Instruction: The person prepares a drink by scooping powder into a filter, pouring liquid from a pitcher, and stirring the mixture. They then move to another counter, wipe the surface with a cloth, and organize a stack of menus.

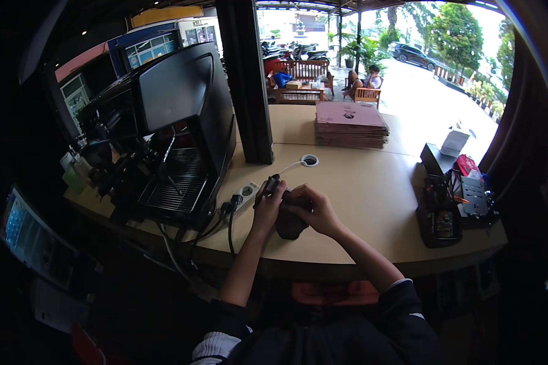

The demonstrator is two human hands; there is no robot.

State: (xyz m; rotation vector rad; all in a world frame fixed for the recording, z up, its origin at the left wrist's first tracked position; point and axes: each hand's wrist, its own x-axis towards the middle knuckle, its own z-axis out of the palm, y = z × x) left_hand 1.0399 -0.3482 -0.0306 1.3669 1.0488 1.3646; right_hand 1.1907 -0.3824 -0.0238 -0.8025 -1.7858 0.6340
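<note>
At the near middle of the table (359,201), both my hands are closed around a dark object (292,226) whose kind I cannot tell. My left hand (269,210) grips it from the left, with a small black part (271,184) sticking up past the thumb. My right hand (315,210) bends over its right side, fingers curled in toward the left hand. Just left of my left hand lies a white power strip (247,191) with black plugs (231,204) in it. Behind the hands, a white cable (291,165) runs to a round cable hole (310,160).
A large espresso machine (182,128) stands on the left beside a black post (245,85). Pink menus (351,125) are stacked at the back. A black organizer (439,222) with small items sits right. A laptop (33,228) is lower left. A person (371,79) sits outside.
</note>
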